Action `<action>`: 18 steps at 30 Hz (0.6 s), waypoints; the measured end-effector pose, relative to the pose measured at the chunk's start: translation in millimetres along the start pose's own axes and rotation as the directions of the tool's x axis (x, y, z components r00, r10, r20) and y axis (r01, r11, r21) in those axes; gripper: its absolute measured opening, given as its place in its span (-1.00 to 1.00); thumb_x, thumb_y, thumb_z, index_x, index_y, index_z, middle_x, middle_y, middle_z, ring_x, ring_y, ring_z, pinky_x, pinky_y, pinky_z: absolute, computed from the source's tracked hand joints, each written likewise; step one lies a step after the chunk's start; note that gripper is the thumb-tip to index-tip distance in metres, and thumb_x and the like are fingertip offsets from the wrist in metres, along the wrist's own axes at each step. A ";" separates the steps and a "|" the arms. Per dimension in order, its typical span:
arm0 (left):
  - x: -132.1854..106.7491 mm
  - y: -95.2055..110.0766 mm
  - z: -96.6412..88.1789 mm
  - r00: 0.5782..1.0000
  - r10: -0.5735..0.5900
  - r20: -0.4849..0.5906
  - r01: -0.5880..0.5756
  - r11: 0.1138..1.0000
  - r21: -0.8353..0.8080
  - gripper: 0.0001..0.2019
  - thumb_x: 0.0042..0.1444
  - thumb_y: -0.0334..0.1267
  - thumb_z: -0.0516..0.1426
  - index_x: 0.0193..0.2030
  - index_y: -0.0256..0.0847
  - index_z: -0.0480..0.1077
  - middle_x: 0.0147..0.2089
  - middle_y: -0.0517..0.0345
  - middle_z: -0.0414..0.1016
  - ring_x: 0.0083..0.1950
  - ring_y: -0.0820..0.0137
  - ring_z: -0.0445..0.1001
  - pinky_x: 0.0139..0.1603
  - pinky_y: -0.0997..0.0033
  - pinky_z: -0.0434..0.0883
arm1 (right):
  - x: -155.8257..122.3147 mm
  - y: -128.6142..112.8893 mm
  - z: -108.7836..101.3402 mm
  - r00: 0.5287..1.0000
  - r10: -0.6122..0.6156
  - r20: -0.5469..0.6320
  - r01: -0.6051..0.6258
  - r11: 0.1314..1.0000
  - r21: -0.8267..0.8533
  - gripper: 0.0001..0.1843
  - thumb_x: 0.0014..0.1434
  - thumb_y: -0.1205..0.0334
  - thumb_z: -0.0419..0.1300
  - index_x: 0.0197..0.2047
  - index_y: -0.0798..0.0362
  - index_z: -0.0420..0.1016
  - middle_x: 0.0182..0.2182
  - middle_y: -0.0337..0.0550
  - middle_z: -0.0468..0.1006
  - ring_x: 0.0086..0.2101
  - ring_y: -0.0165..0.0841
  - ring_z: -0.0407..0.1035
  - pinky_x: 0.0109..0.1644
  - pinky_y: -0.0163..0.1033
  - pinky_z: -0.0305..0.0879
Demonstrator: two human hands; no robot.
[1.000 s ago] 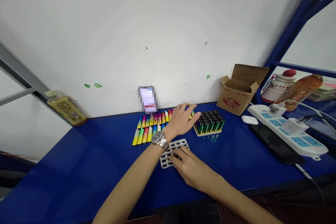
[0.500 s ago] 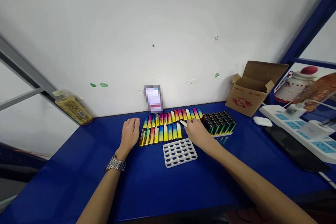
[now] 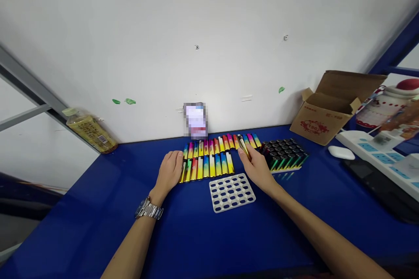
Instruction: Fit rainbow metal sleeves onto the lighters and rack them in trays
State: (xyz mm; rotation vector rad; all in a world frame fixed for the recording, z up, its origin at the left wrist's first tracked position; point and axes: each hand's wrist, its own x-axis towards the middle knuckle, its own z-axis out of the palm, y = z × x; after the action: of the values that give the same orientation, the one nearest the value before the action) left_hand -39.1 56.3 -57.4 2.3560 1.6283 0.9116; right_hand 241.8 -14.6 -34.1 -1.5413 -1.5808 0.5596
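Observation:
Two rows of rainbow-coloured lighters (image 3: 209, 165) lie flat on the blue table (image 3: 98, 209) near the wall. My left hand (image 3: 170, 173), with a metal watch on its wrist, rests against the left end of the front row, fingers curled against the lighters. My right hand (image 3: 257, 166) is at the right end of the rows and pinches one lighter (image 3: 244, 146) between its fingers. An empty white tray with oval holes (image 3: 231, 192) lies just in front of the rows, between my hands. A full tray of dark lighters (image 3: 284, 154) stands right of my right hand.
An open cardboard box (image 3: 330, 104) stands at the back right. A white mouse (image 3: 341, 152), a power strip (image 3: 379, 157) and a dark flat device (image 3: 379, 187) lie on the right. A yellow bottle (image 3: 88, 130) leans at the back left. A small card (image 3: 195, 120) leans on the wall.
My left hand moved from over the lighters to the left end of the rows. My right hand left the white tray, reached the right end and picked up one lighter.

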 end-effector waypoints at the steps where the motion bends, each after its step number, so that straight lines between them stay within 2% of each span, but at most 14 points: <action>1: -0.4 0.3 0.1 1.000 -0.004 0.006 0.004 1.000 -0.006 -0.63 0.31 -0.10 -0.22 -0.21 -0.18 0.34 -0.23 0.02 0.45 -0.13 0.24 0.40 -0.03 0.21 0.33 | -0.2 2.0 2.3 1.000 -0.020 -0.014 0.022 0.991 0.135 -0.70 0.30 -0.01 -0.06 -0.29 0.02 0.29 -0.57 -0.27 0.36 -0.55 -0.36 0.29 -0.46 -0.29 0.15; 5: -1.3 2.1 -0.1 1.000 -0.011 0.020 0.012 1.000 -0.017 -0.62 0.32 -0.10 -0.23 -0.20 -0.18 0.34 -0.22 0.02 0.46 -0.13 0.25 0.41 -0.02 0.20 0.33 | 2.3 6.9 9.5 0.998 -0.031 0.055 -0.005 0.836 0.548 -0.73 0.22 -0.03 0.08 -0.26 0.02 0.31 -0.45 -0.21 0.45 -0.45 -0.37 0.35 -0.36 -0.26 0.27; 9: -1.4 3.8 -0.4 1.000 -0.009 0.027 0.009 1.000 -0.011 -0.60 0.32 -0.06 -0.24 -0.19 -0.19 0.34 -0.21 0.01 0.46 -0.11 0.24 0.41 -0.04 0.21 0.33 | 7.2 8.2 9.9 0.991 0.075 0.113 -0.135 0.643 0.754 -0.69 0.08 -0.01 0.21 -0.47 0.04 0.32 -0.65 -0.36 0.23 -0.61 -0.47 0.13 -0.52 -0.33 0.11; 11: -1.3 4.1 -0.2 1.000 -0.011 0.028 0.011 1.000 -0.010 -0.58 0.32 -0.04 -0.24 -0.19 -0.18 0.34 -0.20 0.01 0.46 -0.12 0.24 0.42 -0.05 0.22 0.34 | 9.6 7.5 9.1 0.976 0.152 0.156 -0.214 0.536 0.817 -0.58 0.08 -0.12 0.16 -0.57 0.05 0.32 -0.69 -0.37 0.14 -0.66 -0.50 0.03 -0.56 -0.33 0.06; 14: -1.2 4.1 0.0 0.999 -0.014 0.036 0.015 1.000 -0.016 -0.58 0.32 -0.04 -0.25 -0.18 -0.19 0.34 -0.20 0.02 0.46 -0.13 0.24 0.42 -0.06 0.22 0.34 | 12.6 5.4 8.4 0.938 0.246 0.246 -0.329 0.404 0.853 -0.37 0.15 -0.26 -0.05 -0.72 0.04 0.20 -0.77 -0.35 0.06 -0.72 -0.52 -0.05 -0.62 -0.33 0.02; 18: -1.1 4.1 0.2 0.999 -0.011 0.041 0.011 1.000 -0.014 -0.58 0.32 -0.04 -0.25 -0.20 -0.18 0.34 -0.21 0.01 0.47 -0.13 0.24 0.42 -0.06 0.21 0.34 | 14.7 0.8 8.6 0.861 0.395 0.321 -0.461 0.339 0.820 -0.29 0.26 -0.14 -0.24 -0.83 0.01 0.03 -0.88 -0.34 -0.07 -0.79 -0.53 -0.18 -0.70 -0.36 -0.16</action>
State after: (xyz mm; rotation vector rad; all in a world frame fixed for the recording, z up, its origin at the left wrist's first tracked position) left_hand -35.9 53.8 -56.3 2.3379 1.6127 0.8647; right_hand 237.0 1.7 -35.8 -1.0429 -0.5935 1.4849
